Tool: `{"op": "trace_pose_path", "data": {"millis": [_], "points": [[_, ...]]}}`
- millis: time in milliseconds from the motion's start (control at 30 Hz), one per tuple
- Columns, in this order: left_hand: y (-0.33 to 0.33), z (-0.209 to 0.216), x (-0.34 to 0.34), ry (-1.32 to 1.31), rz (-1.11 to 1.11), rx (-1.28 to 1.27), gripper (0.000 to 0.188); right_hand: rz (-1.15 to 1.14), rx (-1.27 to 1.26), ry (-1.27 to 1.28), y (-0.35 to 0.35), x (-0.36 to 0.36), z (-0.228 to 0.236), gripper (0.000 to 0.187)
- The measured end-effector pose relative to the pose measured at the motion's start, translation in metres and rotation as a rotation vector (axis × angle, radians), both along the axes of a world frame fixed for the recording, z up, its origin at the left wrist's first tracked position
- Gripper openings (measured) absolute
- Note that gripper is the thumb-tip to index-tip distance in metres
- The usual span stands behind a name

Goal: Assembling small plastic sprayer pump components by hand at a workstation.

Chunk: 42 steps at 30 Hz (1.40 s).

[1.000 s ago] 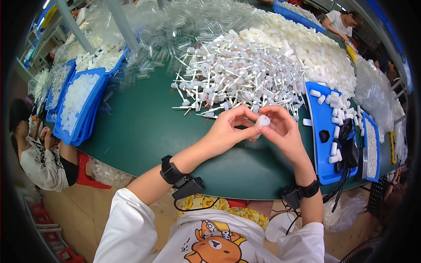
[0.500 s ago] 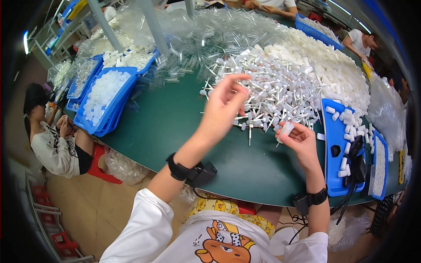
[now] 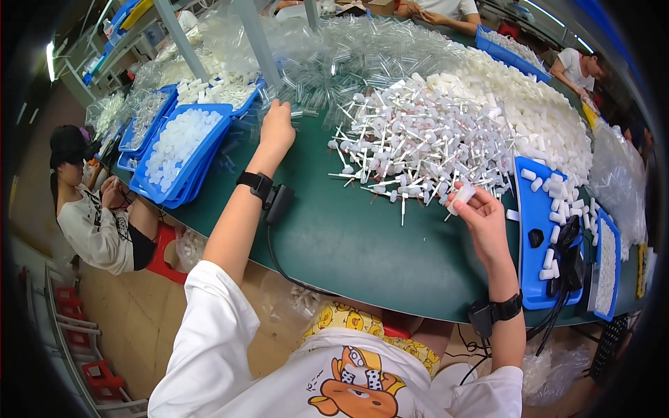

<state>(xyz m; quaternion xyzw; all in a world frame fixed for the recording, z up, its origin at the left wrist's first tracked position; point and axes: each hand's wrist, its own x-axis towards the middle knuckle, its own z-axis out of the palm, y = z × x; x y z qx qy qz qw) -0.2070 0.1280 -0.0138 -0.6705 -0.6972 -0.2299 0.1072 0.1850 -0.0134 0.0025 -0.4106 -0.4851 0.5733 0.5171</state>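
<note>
My left hand (image 3: pixel 278 130) is stretched away from me to the near fringe of a heap of clear plastic tubes (image 3: pixel 306 87). Its fingers are bent together, and whatever they hold is hidden behind them. Over the near right edge of a pile of white-stemmed parts with translucent caps (image 3: pixel 425 136), my right hand (image 3: pixel 482 216) pinches a translucent white plastic cap piece (image 3: pixel 461 198) between thumb and fingers. A thin white stem pokes out below that piece. Each wrist wears a black strap with a small box.
Blue trays of white caps (image 3: pixel 171 150) stand at the left. White cylinders (image 3: pixel 536 125) are heaped at the right, beside a blue tray (image 3: pixel 533 279) holding cylinders and black cables. Grey metal posts (image 3: pixel 259 45) rise by the tubes. A co-worker (image 3: pixel 97 209) sits at the left.
My left hand has swung left and away from the stemmed parts to the clear tubes, its fingers now closed. The right hand keeps the cap piece nearly in place. The view has shifted slightly.
</note>
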Motion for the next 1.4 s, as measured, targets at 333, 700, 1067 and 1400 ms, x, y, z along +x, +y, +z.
{"op": "trace_pose_path", "data": {"millis": [333, 700, 1067, 1400], "points": [[-0.008, 0.005, 0.015, 0.122, -0.150, -0.031, 0.026, 0.035, -0.023, 0.072, -0.003, 0.002, 0.005, 0.038], [-0.079, 0.085, 0.083, -0.009, -0.615, -0.301, 0.023, 0.042, 0.031, 0.170, -0.009, 0.002, 0.016, 0.039], [-0.151, 0.062, 0.201, -0.467, -1.122, -0.528, 0.035, 0.128, 0.107, 0.345, -0.008, 0.013, 0.009, 0.036], [-0.133, 0.040, 0.206, -0.845, -1.033, -0.672, 0.023, 0.088, 0.200, 0.156, -0.007, 0.010, 0.010, 0.031]]}}
